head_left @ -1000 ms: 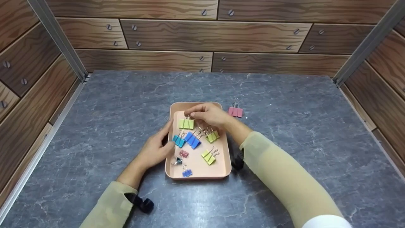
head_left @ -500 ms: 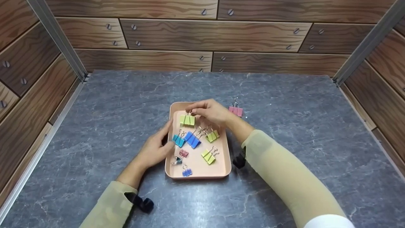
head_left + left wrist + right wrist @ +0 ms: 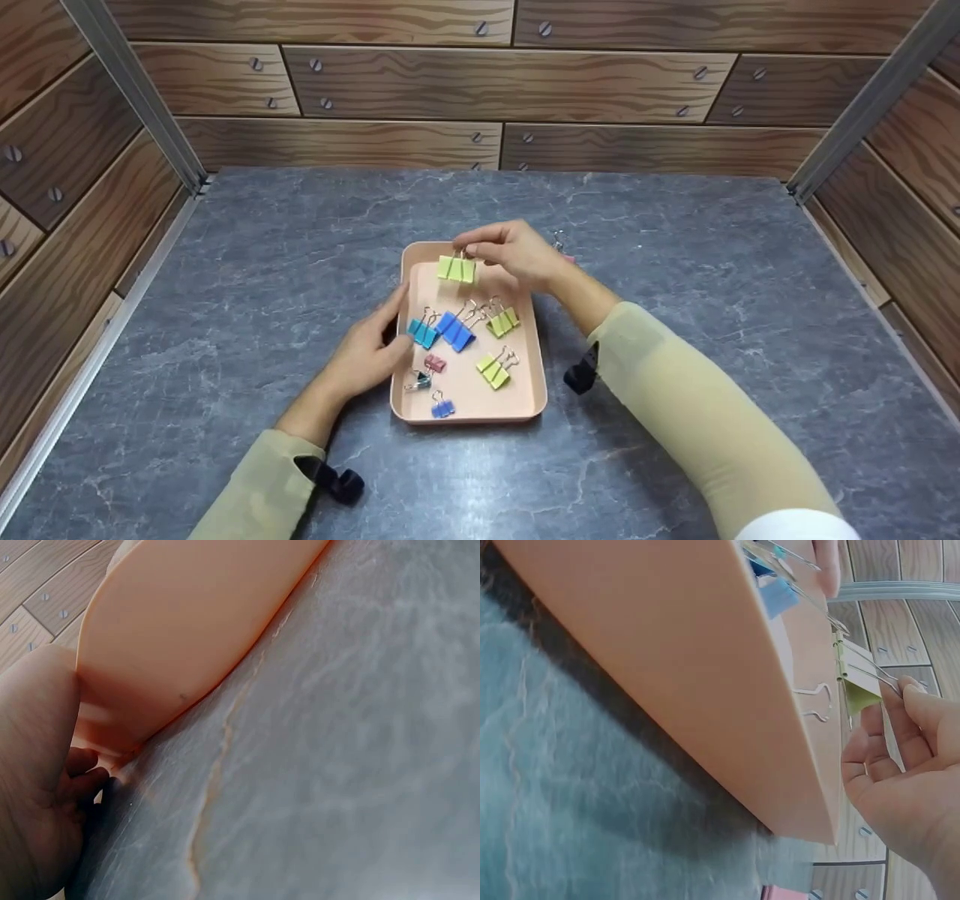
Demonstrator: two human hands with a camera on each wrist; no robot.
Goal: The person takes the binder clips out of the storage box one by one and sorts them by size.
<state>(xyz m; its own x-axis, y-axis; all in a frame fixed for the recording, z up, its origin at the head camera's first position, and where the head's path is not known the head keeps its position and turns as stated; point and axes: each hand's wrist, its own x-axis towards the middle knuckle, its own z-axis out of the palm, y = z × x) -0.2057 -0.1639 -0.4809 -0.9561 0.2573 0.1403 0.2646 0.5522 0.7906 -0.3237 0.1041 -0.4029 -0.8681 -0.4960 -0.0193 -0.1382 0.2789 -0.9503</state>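
My right hand (image 3: pixel 519 255) pinches a large yellow-green binder clip (image 3: pixel 456 270) by its wire handles, over the far end of the pink tray (image 3: pixel 480 415). In the right wrist view this clip (image 3: pixel 859 679) hangs from thumb and fingers above the rim. At the tray's left side my left hand (image 3: pixel 366 352) grips the wall, thumb over the rim and fingers outside. Inside lie a blue clip (image 3: pixel 456 331), a teal clip (image 3: pixel 424 333), two yellow-green clips (image 3: pixel 495 372), and small clips in red (image 3: pixel 435 364), dark teal (image 3: pixel 422 380) and blue (image 3: pixel 443 409).
Beyond the tray's right far corner a pink binder clip (image 3: pixel 568 258) lies on the grey marbled table (image 3: pixel 675 247), mostly hidden behind my right hand. Wood-patterned panels (image 3: pixel 390 82) wall the table at the back and both sides.
My right hand has lifted the yellow-green clip from the tray and carried it away from me and slightly right. It now covers most of the pink clip. The left hand and tray have stayed put.
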